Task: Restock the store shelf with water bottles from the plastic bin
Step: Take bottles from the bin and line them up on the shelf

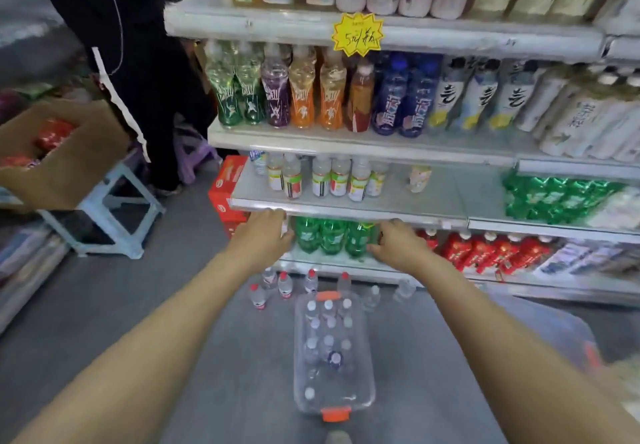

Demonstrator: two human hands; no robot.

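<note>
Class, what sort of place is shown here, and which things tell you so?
Probably a small shop's drinks aisle: tiered shelves packed with bottled drinks, a yellow starburst price tag, and a clear bin of water bottles on the floor.

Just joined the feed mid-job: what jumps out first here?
Both hands reach to the bottom shelf: the left hand beside the green bottles, the right hand touching them. On the floor below sits a clear plastic bin with orange latches, full of capped water bottles. Higher up, a yellow starburst price tag hangs on a shelf edge.
</note>
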